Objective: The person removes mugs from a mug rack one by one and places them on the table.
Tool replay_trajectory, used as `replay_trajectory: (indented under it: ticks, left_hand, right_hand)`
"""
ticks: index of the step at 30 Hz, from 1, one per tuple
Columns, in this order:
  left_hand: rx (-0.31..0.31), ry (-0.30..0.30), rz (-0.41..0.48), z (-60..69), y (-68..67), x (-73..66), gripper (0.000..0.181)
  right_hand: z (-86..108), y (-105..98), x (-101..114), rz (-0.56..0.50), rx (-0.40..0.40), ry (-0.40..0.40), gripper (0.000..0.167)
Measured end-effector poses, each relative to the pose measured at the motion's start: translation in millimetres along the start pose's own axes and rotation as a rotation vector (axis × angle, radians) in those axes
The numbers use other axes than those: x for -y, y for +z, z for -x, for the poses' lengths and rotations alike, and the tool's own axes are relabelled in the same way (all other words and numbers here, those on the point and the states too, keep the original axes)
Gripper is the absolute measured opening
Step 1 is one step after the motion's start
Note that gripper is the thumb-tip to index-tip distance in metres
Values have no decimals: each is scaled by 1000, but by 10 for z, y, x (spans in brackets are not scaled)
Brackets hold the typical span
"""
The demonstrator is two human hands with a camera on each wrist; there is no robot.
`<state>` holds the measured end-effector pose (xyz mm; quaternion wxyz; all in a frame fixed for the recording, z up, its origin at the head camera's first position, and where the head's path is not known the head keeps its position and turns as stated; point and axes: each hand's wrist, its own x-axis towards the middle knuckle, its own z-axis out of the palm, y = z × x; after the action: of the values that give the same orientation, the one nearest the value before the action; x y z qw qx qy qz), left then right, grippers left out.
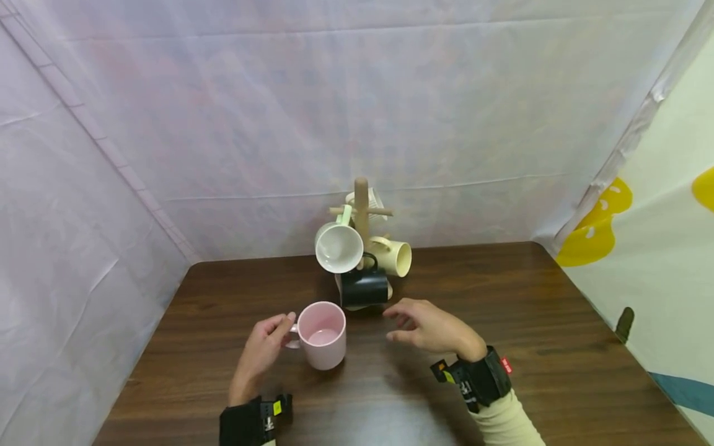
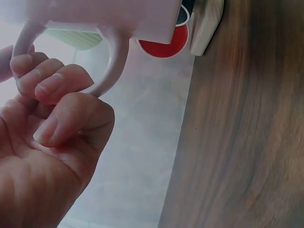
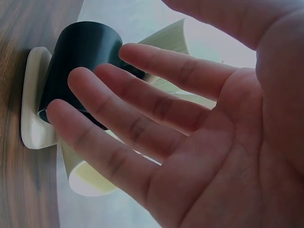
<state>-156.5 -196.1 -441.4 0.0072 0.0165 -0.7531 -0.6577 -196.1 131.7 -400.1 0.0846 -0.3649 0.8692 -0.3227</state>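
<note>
A: What is the left hand [image 1: 262,347] doing?

B: It pinches the handle [image 2: 118,57] of a glossy pale-pink cylindrical mug [image 1: 321,336], thumb and curled fingers closed about the loop. The mug is upright, mouth up, at the near side of the table, just to the right of that hand.

A: Does its base touch the brown wood-grain table [image 1: 530,310]?

B: I cannot tell from these views.

A: And the right hand [image 1: 432,325]?

B: It holds nothing. Its fingers are extended and spread slightly apart, palm toward the wrist camera, fingertips near a black cylindrical mug [image 1: 365,289]. Whether they touch it is hard to judge, but the head view shows a small gap.

A: Where is the black one?

B: Low on a pale wooden mug stand [image 1: 361,186], lying sideways with its handle up, beside the stand's base. Above and left of it hangs a white mug with a pale-green handle [image 1: 339,248], its mouth toward the head camera. On the right is a pale-yellow mug [image 1: 386,253], mouth facing right. A white ribbed mug [image 1: 376,201] is partly hidden behind the post.

A: Behind all that?

B: Whitish cloth [image 1: 334,111], hanging along the table's far edge.
</note>
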Motion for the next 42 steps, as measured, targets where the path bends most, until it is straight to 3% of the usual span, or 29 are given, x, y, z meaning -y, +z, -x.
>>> replay_trajectory:
  ticks: [15,23,42]
  left_hand:
    - [-85,-55,16,47,-193,32,39]
    - [-136,-55,-27,77,-306,48,46]
    - [-225,-68,5,193,-613,126,50]
  right_hand:
    - [-63,58,-13,-33,-16,-37,37]
    - [-86,76,-33,-35,-27,-57,37]
    - [-93,91,-20,-46,-21,-61,34]
